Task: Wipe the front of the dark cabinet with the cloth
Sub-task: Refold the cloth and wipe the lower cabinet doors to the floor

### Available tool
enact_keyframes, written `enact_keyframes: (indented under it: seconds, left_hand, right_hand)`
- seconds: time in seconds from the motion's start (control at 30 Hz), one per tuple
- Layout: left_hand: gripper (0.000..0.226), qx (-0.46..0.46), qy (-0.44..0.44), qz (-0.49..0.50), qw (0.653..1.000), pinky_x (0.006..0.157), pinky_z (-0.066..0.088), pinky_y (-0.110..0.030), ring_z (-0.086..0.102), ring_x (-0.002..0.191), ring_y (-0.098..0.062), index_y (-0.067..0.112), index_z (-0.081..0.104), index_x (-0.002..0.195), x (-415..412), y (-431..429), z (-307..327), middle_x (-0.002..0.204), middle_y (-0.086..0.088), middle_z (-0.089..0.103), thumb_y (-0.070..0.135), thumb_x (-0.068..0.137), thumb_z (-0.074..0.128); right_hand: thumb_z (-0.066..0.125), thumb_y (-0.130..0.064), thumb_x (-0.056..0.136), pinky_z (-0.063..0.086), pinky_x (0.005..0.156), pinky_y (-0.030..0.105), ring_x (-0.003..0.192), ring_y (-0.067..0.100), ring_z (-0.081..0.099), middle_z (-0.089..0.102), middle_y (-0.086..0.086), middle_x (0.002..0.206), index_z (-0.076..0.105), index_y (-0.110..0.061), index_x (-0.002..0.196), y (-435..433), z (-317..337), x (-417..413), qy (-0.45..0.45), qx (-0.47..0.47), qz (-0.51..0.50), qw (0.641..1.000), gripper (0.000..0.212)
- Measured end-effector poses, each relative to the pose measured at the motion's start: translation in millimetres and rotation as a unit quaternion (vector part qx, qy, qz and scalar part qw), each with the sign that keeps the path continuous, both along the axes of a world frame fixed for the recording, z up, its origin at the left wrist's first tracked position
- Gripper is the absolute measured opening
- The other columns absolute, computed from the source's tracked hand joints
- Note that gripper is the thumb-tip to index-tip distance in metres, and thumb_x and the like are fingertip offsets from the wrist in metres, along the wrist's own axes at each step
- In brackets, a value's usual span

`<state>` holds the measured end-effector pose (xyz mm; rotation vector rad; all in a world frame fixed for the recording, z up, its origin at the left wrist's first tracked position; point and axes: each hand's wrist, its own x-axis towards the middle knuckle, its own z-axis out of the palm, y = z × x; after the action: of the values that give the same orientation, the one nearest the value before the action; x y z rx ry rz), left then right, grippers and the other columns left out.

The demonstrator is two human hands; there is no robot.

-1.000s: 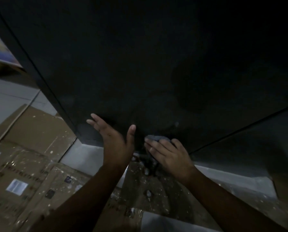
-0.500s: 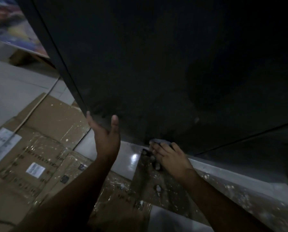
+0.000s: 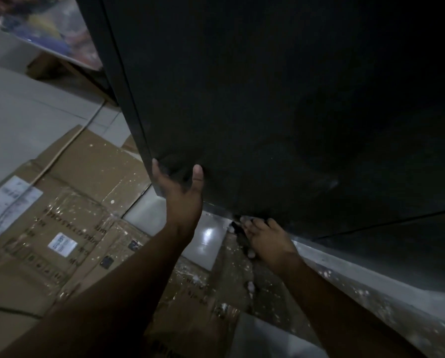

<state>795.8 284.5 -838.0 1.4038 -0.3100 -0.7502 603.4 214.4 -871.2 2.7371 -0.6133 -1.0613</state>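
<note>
Here, left hand (image 3: pixel 182 200): open and flat, fingers straight, against the lower left corner of the dark cabinet (image 3: pixel 267 112)
right hand (image 3: pixel 266 241): fingers laid over the cloth (image 3: pixel 245 218) at the cabinet's bottom edge
cloth: mostly hidden, pale edge showing
underfoot: spattered cardboard (image 3: pixel 68 228)

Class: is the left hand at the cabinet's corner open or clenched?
Open. The left hand lies with thumb and fingers straight and spread against the lower left corner of the dark cabinet.

Matt dark cabinet (image 3: pixel 267 99); speckled brown cardboard (image 3: pixel 68 228); glossy pale floor tile (image 3: pixel 205 239).
</note>
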Motion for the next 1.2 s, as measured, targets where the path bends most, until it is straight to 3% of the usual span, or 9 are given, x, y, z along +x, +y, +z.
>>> enact_keyframes:
  seconds: [0.23, 0.37, 0.47, 0.57, 0.7, 0.8, 0.93, 1.1, 1.2]
  left_hand:
    - [0.094, 0.004, 0.082, -0.005, 0.997, 0.100, 0.038, -0.022, 0.035, 0.141, -0.013, 0.027, -0.019, 0.156, -17, -8, 10, 0.163, 0.000, 0.021, 0.034, 0.100, 0.056]
    - [0.093, 0.013, 0.076, -0.019, 0.997, 0.099, 0.036, -0.021, 0.034, 0.137, -0.010, 0.026, -0.018, 0.156, -19, -5, 11, 0.163, -0.001, 0.020, 0.034, 0.100, 0.055]
    - [0.092, 0.017, 0.066, -0.026, 0.997, 0.091, 0.041, -0.014, 0.035, 0.132, -0.008, 0.025, -0.017, 0.156, -22, -4, 15, 0.163, -0.002, 0.021, 0.033, 0.101, 0.055]
    - [0.090, 0.010, 0.081, -0.028, 0.996, 0.112, 0.038, -0.035, 0.032, 0.144, -0.020, 0.023, -0.016, 0.156, -23, -4, 22, 0.163, -0.004, 0.020, 0.033, 0.101, 0.054]
    - [0.098, -0.010, 0.109, -0.045, 0.993, 0.112, 0.035, -0.040, 0.034, 0.143, -0.019, 0.028, -0.017, 0.156, -24, -2, 29, 0.163, -0.001, 0.024, 0.042, 0.095, 0.059]
    - [0.101, -0.020, 0.115, -0.045, 0.992, 0.110, 0.038, -0.039, 0.037, 0.139, -0.016, 0.033, -0.008, 0.157, -25, -1, 38, 0.159, 0.005, 0.029, 0.050, 0.087, 0.063]
    - [0.106, -0.019, 0.105, -0.037, 0.994, 0.095, 0.041, -0.017, 0.037, 0.135, -0.008, 0.025, -0.009, 0.158, -30, -2, 50, 0.158, 0.006, 0.029, 0.049, 0.085, 0.063]
    - [0.108, 0.005, 0.117, -0.022, 0.993, 0.106, 0.034, -0.026, 0.030, 0.145, -0.018, 0.021, -0.011, 0.158, -36, -5, 55, 0.163, -0.001, 0.023, 0.044, 0.087, 0.067]
    - [0.113, 0.003, 0.128, -0.014, 0.992, 0.116, 0.032, -0.037, 0.031, 0.146, -0.023, 0.021, -0.008, 0.159, -38, -9, 59, 0.161, -0.004, 0.027, 0.048, 0.080, 0.068]
  right_hand:
    - [0.063, -0.023, 0.093, 0.040, 0.107, 0.045, 0.142, 0.028, 0.038, 0.020, 0.008, 0.167, 0.042, -0.013, 0.153, -11, 38, -41, -0.055, -0.045, 0.044, 0.996, 0.064]
    - [0.051, -0.015, 0.101, 0.022, 0.119, 0.052, 0.153, 0.032, 0.008, -0.005, 0.013, 0.169, 0.014, -0.008, 0.160, -18, 46, -65, 0.053, -0.070, 0.111, 0.990, 0.069]
    - [0.055, -0.023, 0.099, 0.023, 0.117, 0.053, 0.151, 0.033, 0.015, 0.015, 0.015, 0.166, 0.035, -0.009, 0.153, -19, 48, -73, 0.130, -0.065, 0.084, 0.986, 0.059]
    - [0.057, -0.029, 0.098, 0.026, 0.113, 0.051, 0.147, 0.033, 0.022, 0.027, 0.014, 0.162, 0.043, -0.010, 0.148, -15, 61, -78, 0.167, -0.068, 0.064, 0.982, 0.056]
    - [0.061, -0.019, 0.096, 0.024, 0.115, 0.052, 0.153, 0.031, 0.009, -0.010, 0.011, 0.168, 0.017, -0.014, 0.161, -17, 112, -83, 0.046, -0.088, 0.096, 0.990, 0.078]
    - [0.076, -0.019, 0.079, 0.032, 0.098, 0.047, 0.135, 0.030, 0.037, 0.027, 0.010, 0.164, 0.044, -0.012, 0.151, -25, 156, -91, -0.169, -0.123, 0.120, 0.971, 0.078]
    - [0.037, -0.019, 0.105, 0.037, 0.090, 0.044, 0.123, 0.028, 0.047, 0.038, 0.009, 0.157, 0.044, -0.009, 0.147, -35, 176, -96, -0.328, -0.209, 0.184, 0.903, 0.044]
    - [0.056, -0.028, 0.096, 0.027, 0.111, 0.051, 0.146, 0.032, 0.019, 0.003, 0.011, 0.169, 0.019, -0.012, 0.160, -23, 146, -53, -0.072, -0.113, 0.155, 0.979, 0.075]
    - [0.055, -0.022, 0.101, 0.020, 0.118, 0.052, 0.152, 0.030, 0.005, -0.010, 0.007, 0.169, 0.013, -0.014, 0.161, -14, 122, -45, 0.028, -0.109, 0.129, 0.985, 0.074]
